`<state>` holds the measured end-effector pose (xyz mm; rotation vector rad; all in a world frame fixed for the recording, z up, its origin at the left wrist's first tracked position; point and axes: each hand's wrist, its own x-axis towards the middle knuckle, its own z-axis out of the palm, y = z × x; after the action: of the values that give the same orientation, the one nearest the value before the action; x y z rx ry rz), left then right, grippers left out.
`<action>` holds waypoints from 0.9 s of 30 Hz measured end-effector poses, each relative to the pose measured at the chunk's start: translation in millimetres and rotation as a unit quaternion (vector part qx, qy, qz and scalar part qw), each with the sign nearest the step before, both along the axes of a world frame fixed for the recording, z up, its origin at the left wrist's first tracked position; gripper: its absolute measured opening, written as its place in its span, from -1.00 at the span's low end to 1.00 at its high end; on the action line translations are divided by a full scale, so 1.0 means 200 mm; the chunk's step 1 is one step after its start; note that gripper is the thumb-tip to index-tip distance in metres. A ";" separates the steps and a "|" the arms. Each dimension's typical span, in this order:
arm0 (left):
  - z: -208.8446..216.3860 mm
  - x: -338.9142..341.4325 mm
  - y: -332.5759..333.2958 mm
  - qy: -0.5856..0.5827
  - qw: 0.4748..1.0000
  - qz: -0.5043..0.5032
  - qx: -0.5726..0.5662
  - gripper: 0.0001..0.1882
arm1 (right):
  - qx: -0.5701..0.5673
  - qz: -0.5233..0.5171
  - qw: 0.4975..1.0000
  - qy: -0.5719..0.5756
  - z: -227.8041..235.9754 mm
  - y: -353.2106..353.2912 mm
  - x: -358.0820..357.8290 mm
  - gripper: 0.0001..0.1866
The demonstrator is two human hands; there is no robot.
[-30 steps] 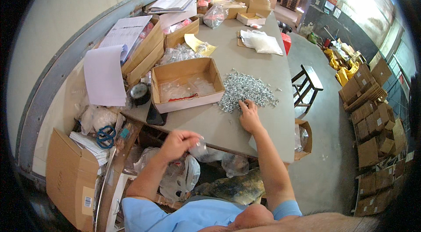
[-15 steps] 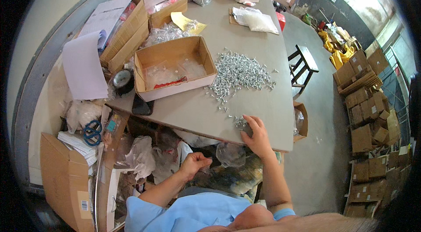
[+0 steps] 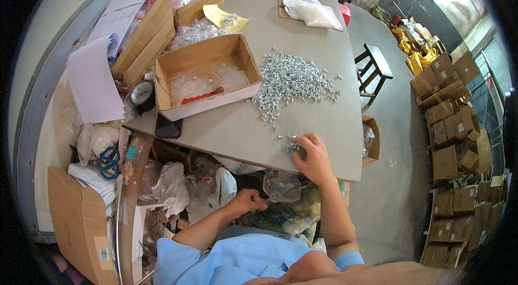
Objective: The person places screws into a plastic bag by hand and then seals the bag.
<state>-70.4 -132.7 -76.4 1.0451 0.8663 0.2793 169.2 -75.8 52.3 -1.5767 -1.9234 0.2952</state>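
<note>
My right hand (image 3: 314, 160) rests by the table's front edge, thumb and fingers apart around a small cluster of silver screws (image 3: 293, 147). Farther back lies a large loose heap of the same screws (image 3: 294, 83). My left hand (image 3: 246, 203) is in front of the table, below its edge, with thumb and fingertips pinched together. What it pinches, if anything, is too small to make out. Between the hands, a clear plastic bag (image 3: 281, 187) hangs at the table edge.
Left of the heap stands an open cardboard box (image 3: 208, 102) with small clear bags and a red strip inside. A dark phone (image 3: 169, 126) lies beside it. Blue-handled scissors (image 3: 109, 163) are at the left. A black stool (image 3: 373, 72) stands right of the grey table (image 3: 237, 134).
My right thumb and fingertips have come closer together around the small screw cluster. My left hand has shifted slightly to the right, still pinched. The whole view has shifted slightly.
</note>
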 end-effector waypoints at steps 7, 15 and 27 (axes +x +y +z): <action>-0.07 0.20 -0.05 -0.073 0.995 -0.046 0.055 -0.60 | -0.001 -0.019 1.000 0.016 -0.01 0.01 -0.02 -0.82; -0.06 0.29 -0.09 -0.078 0.994 0.050 0.059 -0.55 | -0.036 -0.010 0.999 0.004 0.03 -0.15 -0.06 -0.87; -0.16 0.31 -0.09 -0.036 0.979 0.031 0.198 -0.66 | -0.037 0.023 0.998 0.033 0.05 0.14 0.00 -0.71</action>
<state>-8.2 -151.0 -107.6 1.3692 0.7957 0.5556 169.3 -48.1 62.3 -1.5528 -1.9191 0.4379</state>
